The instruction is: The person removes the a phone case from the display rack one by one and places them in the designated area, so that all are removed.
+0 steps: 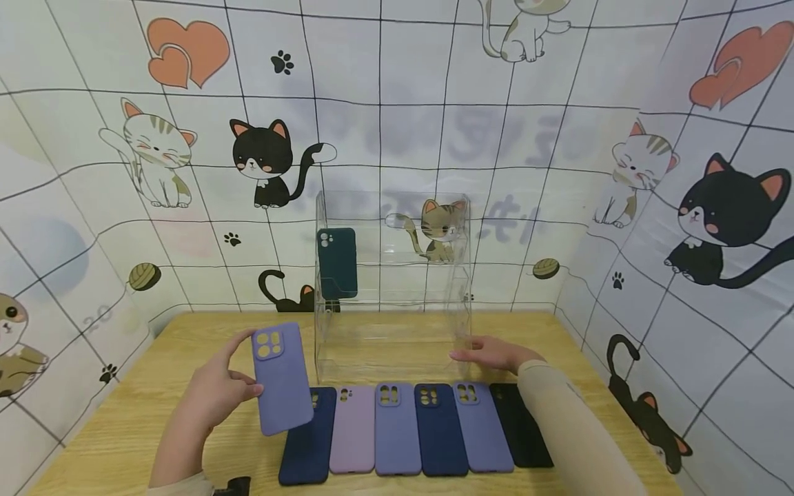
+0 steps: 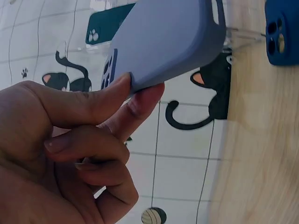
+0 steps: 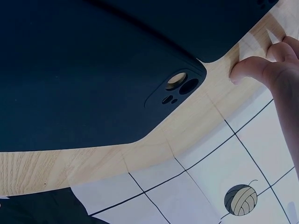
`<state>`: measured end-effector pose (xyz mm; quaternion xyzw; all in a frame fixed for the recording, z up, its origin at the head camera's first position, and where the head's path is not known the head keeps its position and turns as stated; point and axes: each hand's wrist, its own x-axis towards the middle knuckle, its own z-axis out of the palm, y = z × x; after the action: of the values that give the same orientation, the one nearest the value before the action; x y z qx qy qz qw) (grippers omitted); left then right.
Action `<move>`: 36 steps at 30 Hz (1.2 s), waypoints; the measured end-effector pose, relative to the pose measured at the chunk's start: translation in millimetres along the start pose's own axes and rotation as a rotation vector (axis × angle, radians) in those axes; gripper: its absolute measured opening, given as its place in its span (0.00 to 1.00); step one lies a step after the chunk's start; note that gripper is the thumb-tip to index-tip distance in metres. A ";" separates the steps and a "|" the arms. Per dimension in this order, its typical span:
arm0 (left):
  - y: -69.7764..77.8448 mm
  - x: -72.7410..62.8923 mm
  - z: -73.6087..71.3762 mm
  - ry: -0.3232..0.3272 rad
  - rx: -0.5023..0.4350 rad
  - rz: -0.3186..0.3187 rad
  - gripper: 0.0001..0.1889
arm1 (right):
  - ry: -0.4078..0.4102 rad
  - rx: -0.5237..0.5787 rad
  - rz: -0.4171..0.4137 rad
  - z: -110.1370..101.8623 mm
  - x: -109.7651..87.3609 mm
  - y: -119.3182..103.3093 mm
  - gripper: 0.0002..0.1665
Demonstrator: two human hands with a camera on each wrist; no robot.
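My left hand (image 1: pixel 214 389) pinches a lavender phone case (image 1: pixel 284 389) by its left edge, thumb against fingertips. The case is raised above the table, camera cutouts at the top, and overlaps a navy phone case (image 1: pixel 307 441) in the head view. In the left wrist view the thumb and a finger press on the rim of the lavender case (image 2: pixel 163 42); the other fingers curl below. Over at the clear plastic rack (image 1: pixel 391 301), my right hand (image 1: pixel 493 353) grips the lower right side. A dark green phone case (image 1: pixel 338 265) stands upright at the rack's upper left.
Several phone cases lie in a row before the rack, among them a pink-lilac case (image 1: pixel 352 430), a second navy case (image 1: pixel 442 430) and a black case (image 1: pixel 521 427), partly under my right sleeve (image 1: pixel 577 420). Cat-printed sheeting (image 1: pixel 415 138) surrounds the wooden table (image 1: pixel 118 413).
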<state>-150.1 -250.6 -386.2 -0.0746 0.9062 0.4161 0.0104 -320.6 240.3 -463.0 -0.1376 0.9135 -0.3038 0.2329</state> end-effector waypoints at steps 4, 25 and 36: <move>-18.0 3.3 -6.0 -0.036 -0.005 -0.034 0.53 | 0.007 -0.006 0.009 -0.8 -0.1 0.0 0.60; -67.3 20.0 8.6 -0.267 0.083 -0.141 0.44 | 0.025 -0.004 0.028 1.7 1.6 2.6 0.62; -80.0 22.3 15.5 -0.236 0.145 -0.092 0.37 | 0.011 0.005 0.025 1.7 1.7 3.0 0.61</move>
<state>-161.3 -293.1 -458.3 -0.0657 0.9220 0.3544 0.1412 -321.5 241.1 -466.6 -0.1241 0.9157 -0.3039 0.2319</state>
